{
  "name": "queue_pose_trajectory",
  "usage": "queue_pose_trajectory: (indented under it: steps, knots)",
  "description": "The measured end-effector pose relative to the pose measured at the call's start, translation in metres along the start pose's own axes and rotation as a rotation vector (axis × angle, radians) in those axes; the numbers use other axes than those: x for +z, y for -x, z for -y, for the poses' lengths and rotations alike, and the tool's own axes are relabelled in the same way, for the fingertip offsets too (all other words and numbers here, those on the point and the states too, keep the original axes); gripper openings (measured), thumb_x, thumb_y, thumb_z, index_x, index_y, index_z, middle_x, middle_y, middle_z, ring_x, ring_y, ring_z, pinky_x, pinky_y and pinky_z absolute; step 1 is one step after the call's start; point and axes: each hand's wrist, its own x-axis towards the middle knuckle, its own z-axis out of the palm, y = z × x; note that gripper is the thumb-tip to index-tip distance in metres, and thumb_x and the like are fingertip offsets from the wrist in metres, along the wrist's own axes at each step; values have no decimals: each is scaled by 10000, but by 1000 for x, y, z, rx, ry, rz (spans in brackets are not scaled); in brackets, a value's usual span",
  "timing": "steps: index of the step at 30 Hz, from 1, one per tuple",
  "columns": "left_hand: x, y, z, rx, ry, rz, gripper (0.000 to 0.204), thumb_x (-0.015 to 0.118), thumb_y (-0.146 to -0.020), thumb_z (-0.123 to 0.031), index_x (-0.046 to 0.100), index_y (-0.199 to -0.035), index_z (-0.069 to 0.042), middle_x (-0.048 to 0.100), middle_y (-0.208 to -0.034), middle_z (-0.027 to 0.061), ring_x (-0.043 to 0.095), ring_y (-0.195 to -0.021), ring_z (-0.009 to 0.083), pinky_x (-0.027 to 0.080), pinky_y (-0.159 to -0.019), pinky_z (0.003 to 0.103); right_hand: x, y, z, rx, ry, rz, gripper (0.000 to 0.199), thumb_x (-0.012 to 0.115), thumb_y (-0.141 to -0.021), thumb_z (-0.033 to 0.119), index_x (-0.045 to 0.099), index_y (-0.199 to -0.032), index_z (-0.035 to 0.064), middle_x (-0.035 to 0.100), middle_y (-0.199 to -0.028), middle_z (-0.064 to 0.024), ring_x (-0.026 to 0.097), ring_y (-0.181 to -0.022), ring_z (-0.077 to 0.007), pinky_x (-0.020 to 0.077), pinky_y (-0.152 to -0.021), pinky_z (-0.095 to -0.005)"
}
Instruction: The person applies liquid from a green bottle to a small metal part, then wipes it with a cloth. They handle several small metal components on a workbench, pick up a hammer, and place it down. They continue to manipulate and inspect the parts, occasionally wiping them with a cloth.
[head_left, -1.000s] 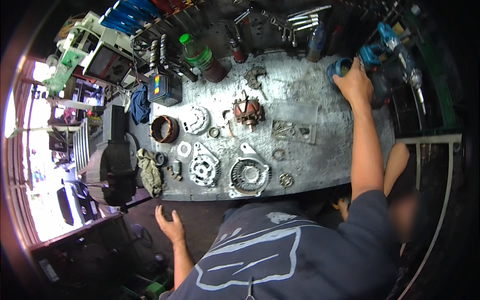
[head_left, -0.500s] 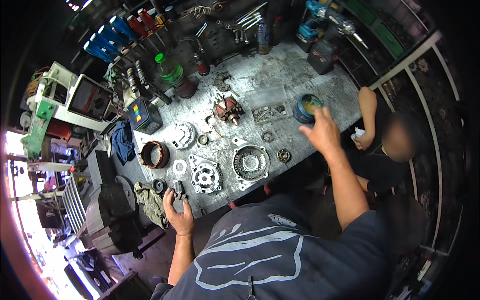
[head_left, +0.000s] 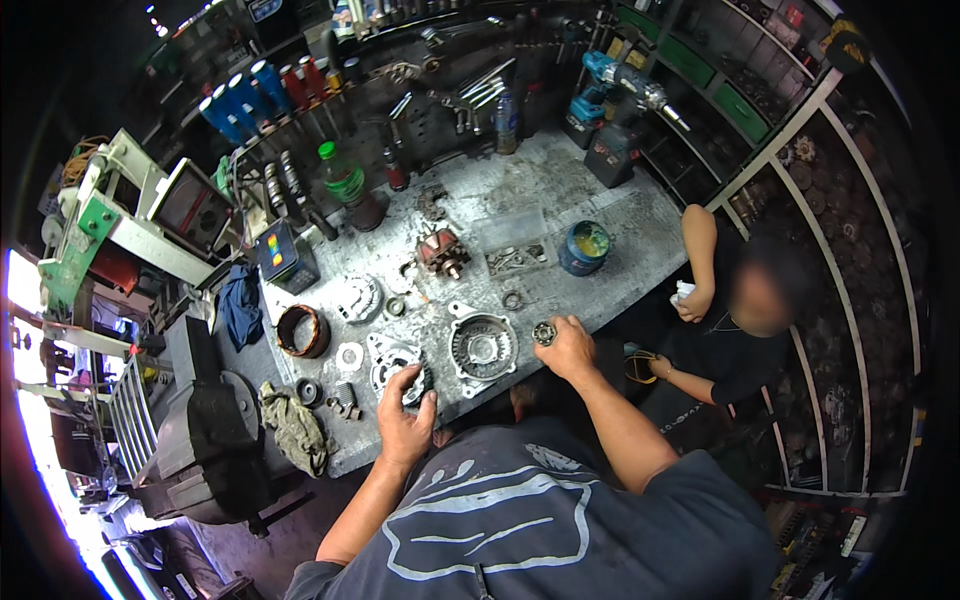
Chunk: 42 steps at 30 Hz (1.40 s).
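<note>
At the bench's near edge my right hand has its fingers closed on a small round bearing. My left hand hovers by the near side of a silver alternator end housing, thumb and fingers apart, covering part of it. Between the hands lies a second, larger alternator housing, open side up. Farther back sits a rotor with copper-red windings. Left of it are a finned silver part, a copper-wound stator ring and a flat washer.
A blue tub of yellow-green grease and a clear box of small hardware stand at the right. A green-capped bottle is at the back. A bench vise and rag sit left. Another person is close on the right.
My right hand has come back from the grease tub to the bearing and closed on it. My left hand has moved right, to the silver housing. The view has shifted slightly.
</note>
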Motion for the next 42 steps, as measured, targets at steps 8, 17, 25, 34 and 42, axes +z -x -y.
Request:
queue_pose_trajectory:
  steps: [8,17,25,34,42]
  knots:
    - [111,-45,-46,-704,1031,489,389,682,-1126,-345,666,-1352,-29,733,-1241,77,719,-1136,191,594,-1019,366,-98,20,20,-704,-390,-19,610,949,-763,286,723,-1274,40,652,-1290,-145,708,-1174,-357,602,-979,-457]
    - [151,-46,-61,-712,1446,396,507,758,-1055,-395,659,-1451,-93,707,-1478,71,681,-1333,262,550,-1138,487,-174,-68,-25,-650,-104,154,760,936,-862,354,620,-1454,-2,533,-1539,-240,587,-1406,-419,510,-1180,-485]
    - [141,-21,-63,-642,1544,188,543,697,-1075,-459,630,-1492,-118,683,-1493,96,655,-1356,289,532,-1153,509,-174,-176,-45,-659,760,251,645,898,-880,391,716,-1398,53,612,-1434,-195,615,-1325,-382,541,-1053,-498]
    - [115,-9,-54,-638,1378,138,611,700,-1062,-465,612,-1505,-52,662,-1511,166,671,-1325,316,559,-1135,512,-150,-202,-34,-598,891,423,326,784,-948,195,821,-1223,24,625,-1444,-185,658,-1282,-354,526,-1054,-493]
    - [93,-25,-57,-610,1262,236,634,742,-1041,-472,616,-1503,-56,677,-1507,112,663,-1330,272,574,-1110,481,-157,-163,-44,-426,106,172,559,791,-941,119,604,-1456,9,552,-1505,-224,643,-1329,-384,536,-1107,-471]
